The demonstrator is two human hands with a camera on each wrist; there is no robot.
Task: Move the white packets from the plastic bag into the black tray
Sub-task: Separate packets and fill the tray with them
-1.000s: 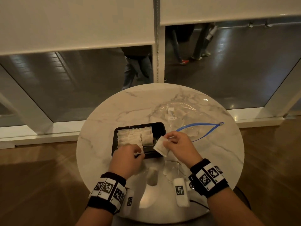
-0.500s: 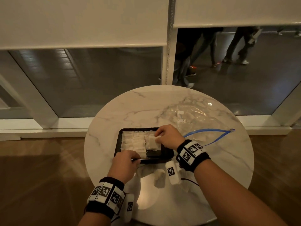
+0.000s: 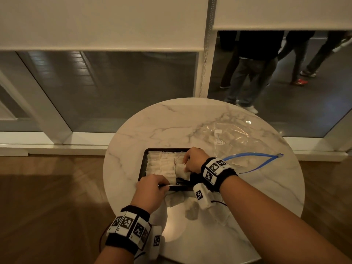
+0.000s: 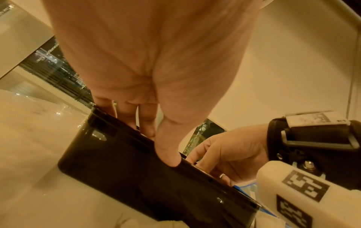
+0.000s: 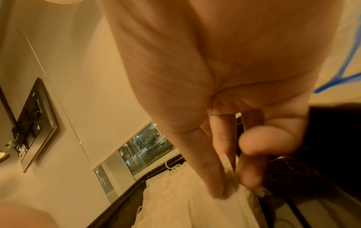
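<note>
The black tray [image 3: 143, 168] sits mid-table with several white packets [image 3: 162, 165] lined up inside. My left hand [image 3: 162, 184] grips the tray's near rim, thumb on the outer wall [image 4: 168, 157] and fingers [image 4: 145, 123] over the edge. My right hand [image 3: 185, 166] is over the tray's right part and pinches the top of a white packet [image 3: 183, 172] that stands among the others. In the right wrist view, thumb and fingers hold that packet [image 5: 231, 189]. The clear plastic bag [image 3: 238, 138] with a blue zip strip [image 3: 253, 156] lies to the right behind the tray, with pale packets inside.
Loose white packets [image 3: 191, 208] lie on the round marble table [image 3: 133, 134] in front of the tray, under my right wrist. Beyond the table is a glass wall with blinds. People [image 3: 251, 69] stand outside. Wooden floor surrounds the table.
My right hand carried a packet from beside the bag leftward into the tray and now holds it low among the others. The left hand stayed on the tray's near rim.
</note>
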